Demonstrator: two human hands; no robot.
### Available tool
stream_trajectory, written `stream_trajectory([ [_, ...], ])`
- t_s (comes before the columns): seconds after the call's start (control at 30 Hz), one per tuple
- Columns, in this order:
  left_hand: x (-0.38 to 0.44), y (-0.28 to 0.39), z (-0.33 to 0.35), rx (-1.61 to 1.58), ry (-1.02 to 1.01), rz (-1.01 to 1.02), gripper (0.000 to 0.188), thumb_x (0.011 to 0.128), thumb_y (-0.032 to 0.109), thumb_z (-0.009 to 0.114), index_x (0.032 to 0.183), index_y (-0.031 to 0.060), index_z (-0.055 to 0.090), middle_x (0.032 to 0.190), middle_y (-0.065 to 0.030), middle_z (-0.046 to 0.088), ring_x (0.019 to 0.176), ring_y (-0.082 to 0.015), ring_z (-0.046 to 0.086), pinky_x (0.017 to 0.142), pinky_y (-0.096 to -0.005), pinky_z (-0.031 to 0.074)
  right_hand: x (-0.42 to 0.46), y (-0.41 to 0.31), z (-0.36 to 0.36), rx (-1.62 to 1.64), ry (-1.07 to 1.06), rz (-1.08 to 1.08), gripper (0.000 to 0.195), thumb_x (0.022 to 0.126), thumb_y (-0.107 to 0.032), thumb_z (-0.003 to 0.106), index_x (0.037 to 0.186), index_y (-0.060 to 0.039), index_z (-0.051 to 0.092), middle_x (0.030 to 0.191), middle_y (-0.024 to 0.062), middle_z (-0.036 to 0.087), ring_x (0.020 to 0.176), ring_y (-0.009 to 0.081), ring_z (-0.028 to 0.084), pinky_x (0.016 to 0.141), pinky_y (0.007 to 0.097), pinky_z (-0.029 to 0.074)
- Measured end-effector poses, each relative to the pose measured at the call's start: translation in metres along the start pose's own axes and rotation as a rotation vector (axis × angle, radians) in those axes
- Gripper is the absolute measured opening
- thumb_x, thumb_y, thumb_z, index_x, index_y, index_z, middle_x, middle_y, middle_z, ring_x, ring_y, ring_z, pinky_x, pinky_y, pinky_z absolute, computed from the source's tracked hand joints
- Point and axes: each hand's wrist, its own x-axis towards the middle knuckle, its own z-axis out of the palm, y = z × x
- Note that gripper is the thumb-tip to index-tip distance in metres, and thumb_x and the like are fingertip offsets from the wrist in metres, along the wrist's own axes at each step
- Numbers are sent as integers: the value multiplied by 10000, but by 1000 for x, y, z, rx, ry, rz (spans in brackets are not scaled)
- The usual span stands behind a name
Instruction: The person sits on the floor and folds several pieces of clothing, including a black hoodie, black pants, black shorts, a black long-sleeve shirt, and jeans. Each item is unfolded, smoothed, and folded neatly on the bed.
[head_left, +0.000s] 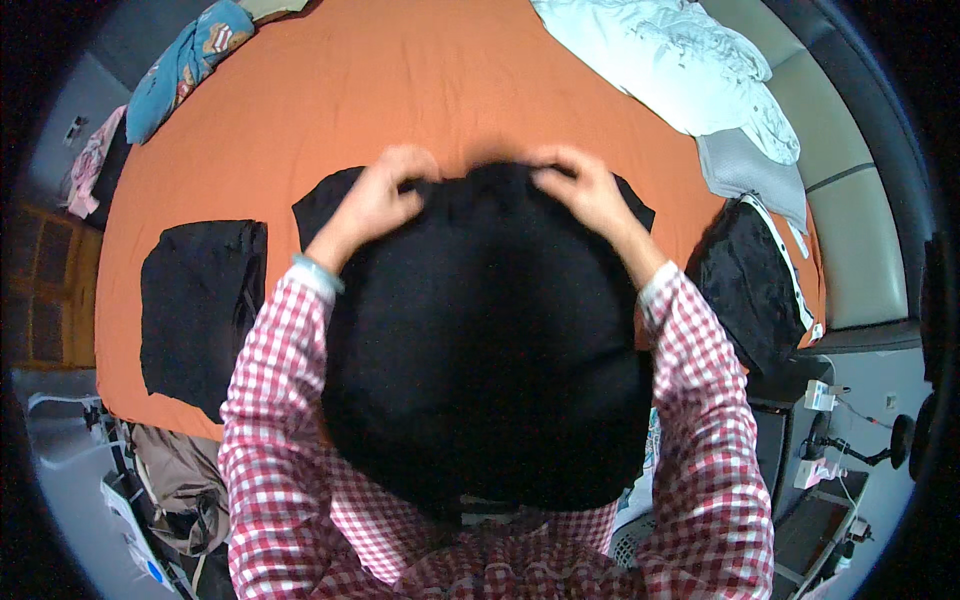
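A black cloth garment (487, 322) spreads from the orange bed sheet (450, 90) up close before my chest, covering much of the middle. My left hand (394, 191) grips its upper left edge, slightly blurred. At the upper right edge, my right hand (574, 184) pinches the same cloth between thumb and fingers. Black fabric also shows beyond both wrists, lying on the sheet; whether it is the same garment I cannot tell. To the left lies a folded black garment (195, 315), apart from my hands.
A blue patterned cloth (187, 67) lies at the upper left. At the upper right are a white printed quilt (675, 67) and a grey pillow (754, 172). A black garment with a white snap strip (750, 277) rests on the right, near a padded headboard (855, 225).
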Motion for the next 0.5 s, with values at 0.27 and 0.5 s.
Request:
stream_trajectory([
  [0.27, -53, 21, 8, 392, -172, 12, 424, 877, 216, 515, 1295, 141, 501, 1416, -94, 387, 1366, -292, 239, 1125, -480, 123, -67, 12, 17, -456, -195, -206, 330, 801, 25, 520, 1088, -99, 626, 1274, 73, 544, 1278, 266, 405, 1090, 468, 252],
  [0.5, -88, 16, 55, 619, -175, -104, 813, 773, 682, 494, 1412, 206, 332, 1484, -74, 256, 1391, -265, 163, 1106, -545, 33, -91, 29, 34, -870, -276, -18, 562, 913, -448, 477, 1411, -245, 316, 1504, 41, 208, 1397, 245, 136, 1129, 495, 73],
])
